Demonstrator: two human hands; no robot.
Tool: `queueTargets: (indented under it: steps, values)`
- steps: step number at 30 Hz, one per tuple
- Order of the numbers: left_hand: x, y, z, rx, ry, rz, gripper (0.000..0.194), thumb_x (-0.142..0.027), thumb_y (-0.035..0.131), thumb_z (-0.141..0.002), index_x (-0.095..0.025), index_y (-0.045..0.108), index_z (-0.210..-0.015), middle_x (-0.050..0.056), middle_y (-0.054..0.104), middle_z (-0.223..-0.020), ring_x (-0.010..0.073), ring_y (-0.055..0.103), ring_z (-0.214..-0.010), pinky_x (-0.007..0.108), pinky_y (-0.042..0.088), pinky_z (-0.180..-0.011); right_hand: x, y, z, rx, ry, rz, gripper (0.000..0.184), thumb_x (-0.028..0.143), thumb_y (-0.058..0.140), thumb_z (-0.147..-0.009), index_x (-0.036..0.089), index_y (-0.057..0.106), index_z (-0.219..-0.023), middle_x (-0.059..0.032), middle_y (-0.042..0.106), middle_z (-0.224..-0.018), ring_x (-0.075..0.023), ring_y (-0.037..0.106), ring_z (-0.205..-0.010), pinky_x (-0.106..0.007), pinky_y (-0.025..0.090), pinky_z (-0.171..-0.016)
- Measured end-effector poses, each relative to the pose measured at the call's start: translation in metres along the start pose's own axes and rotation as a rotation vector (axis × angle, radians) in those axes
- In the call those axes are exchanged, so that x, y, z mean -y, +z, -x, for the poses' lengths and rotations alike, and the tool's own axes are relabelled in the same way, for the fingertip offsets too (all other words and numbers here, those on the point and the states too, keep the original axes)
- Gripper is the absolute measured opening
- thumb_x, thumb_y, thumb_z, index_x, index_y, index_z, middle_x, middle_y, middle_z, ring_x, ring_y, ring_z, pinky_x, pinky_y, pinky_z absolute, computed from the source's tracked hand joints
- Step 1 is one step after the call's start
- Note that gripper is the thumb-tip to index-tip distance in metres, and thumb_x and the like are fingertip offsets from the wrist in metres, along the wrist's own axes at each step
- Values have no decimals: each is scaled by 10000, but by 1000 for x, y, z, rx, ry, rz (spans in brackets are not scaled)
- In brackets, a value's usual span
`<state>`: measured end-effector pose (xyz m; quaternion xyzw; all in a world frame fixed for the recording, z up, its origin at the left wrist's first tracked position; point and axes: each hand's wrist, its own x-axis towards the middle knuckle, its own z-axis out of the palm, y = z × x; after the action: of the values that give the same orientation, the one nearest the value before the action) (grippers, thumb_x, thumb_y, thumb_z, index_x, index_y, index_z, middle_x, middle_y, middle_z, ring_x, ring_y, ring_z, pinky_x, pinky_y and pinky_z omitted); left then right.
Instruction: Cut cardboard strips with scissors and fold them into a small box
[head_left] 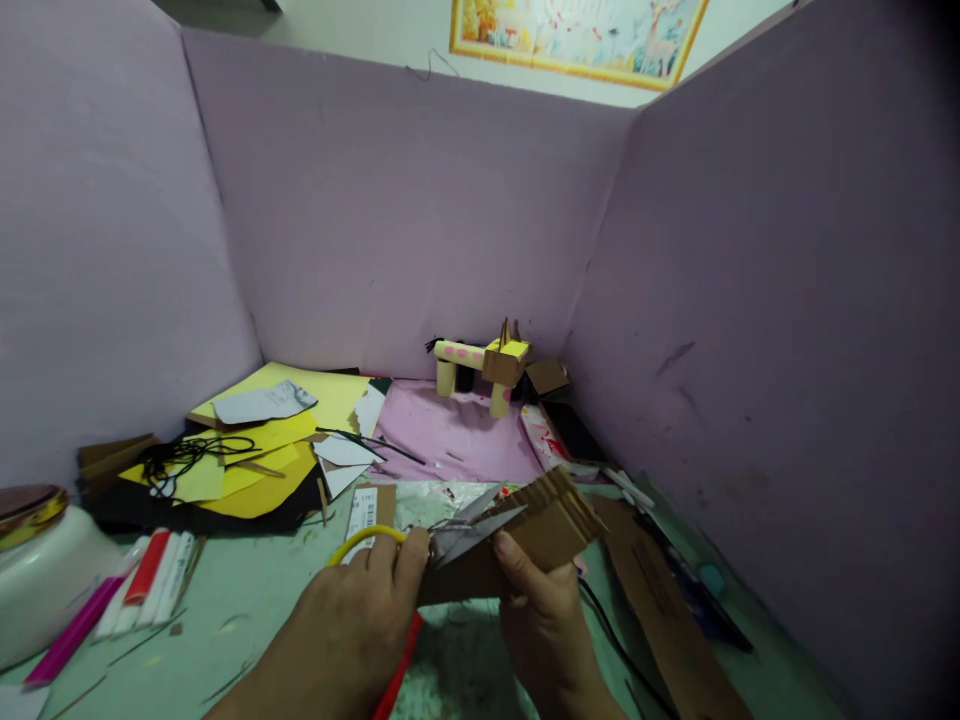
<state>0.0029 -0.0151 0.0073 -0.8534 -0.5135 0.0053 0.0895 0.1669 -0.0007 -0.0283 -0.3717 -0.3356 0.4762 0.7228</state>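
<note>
My left hand (pixel 367 600) is closed around the yellow handle of a pair of scissors (pixel 476 532). Its blades are parted and lie at the upper edge of a piece of corrugated cardboard (pixel 536 530). My right hand (pixel 544 620) grips that cardboard, thumb on its near face, fingers mostly hidden behind. The ridged end of the cardboard points up and to the right. Something red (pixel 401 670) shows below my left hand; I cannot make out what it is. Farther back stands a yellow paper animal figure (pixel 465 354) with pink spots and a cardboard head.
Yellow paper sheets (pixel 285 490) and a tangle of black cord (pixel 184 460) lie at left. Several markers (pixel 150 580) sit beside a white jar (pixel 45 570). A long cardboard strip (pixel 652 600) lies at right. Purple panels (pixel 405 220) enclose the table on three sides.
</note>
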Motion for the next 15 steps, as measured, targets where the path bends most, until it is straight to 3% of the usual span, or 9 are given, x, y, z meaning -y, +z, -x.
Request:
queueTargets:
  steps: [4,11,15]
  values:
    - [1,6,0,-7,3,23,522,22,323,-776,-156,437,-1253,103,636,-914,214,651,-775,307,531,-624,0,-1,0,-12,-27,31,468,329,752,-614,184,651,-1048,-65,715,-937,-260,643,-882,-394,464,-840]
    - [-8,-5,2,28,23,-165,777,87,325,-724,-193,203,-1439,87,631,-794,204,643,-534,310,531,-471,2,-4,2,-7,-6,164,409,340,739,-636,160,683,-999,-74,727,-879,-271,648,-854,-381,479,-813]
    - [-15,-5,2,46,-18,-199,767,82,331,-733,-203,228,-1438,101,636,-798,214,651,-536,310,531,-469,-3,-4,2,-14,21,76,450,351,729,-644,172,658,-1051,-68,714,-928,-268,633,-894,-388,473,-829]
